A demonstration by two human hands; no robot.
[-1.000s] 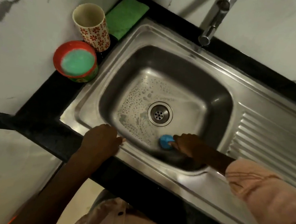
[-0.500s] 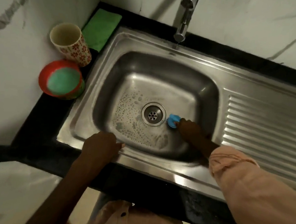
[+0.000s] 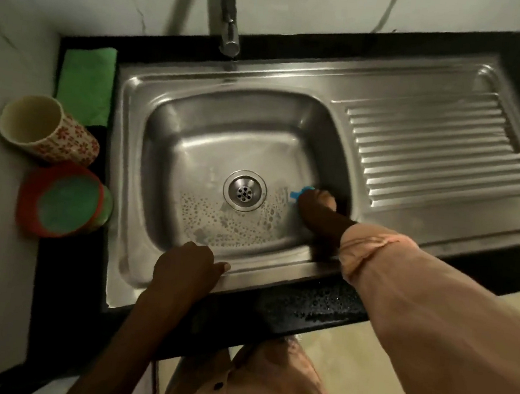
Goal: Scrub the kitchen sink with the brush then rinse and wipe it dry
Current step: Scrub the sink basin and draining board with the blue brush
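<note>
Right hand (image 3: 316,207) grips blue brush (image 3: 301,192) right of drain (image 3: 245,190); left hand (image 3: 186,267) curled, resting on sink (image 3: 277,270) rim.

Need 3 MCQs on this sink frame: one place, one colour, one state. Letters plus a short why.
1. Where does the green cloth lie?
A. in the basin
B. on the counter, left of the sink
C. on the drainboard

2. What colour is the brush?
A. blue
B. yellow
C. white

3. What is the left hand doing?
A. turning the tap
B. holding the cup
C. resting on the sink's front rim

Key: 1 B, the cloth sits on the black counter behind the floral cup. 2 A, blue shows ahead of the right hand, which grips it. 3 C, it lies on the steel rim and holds nothing.
</note>
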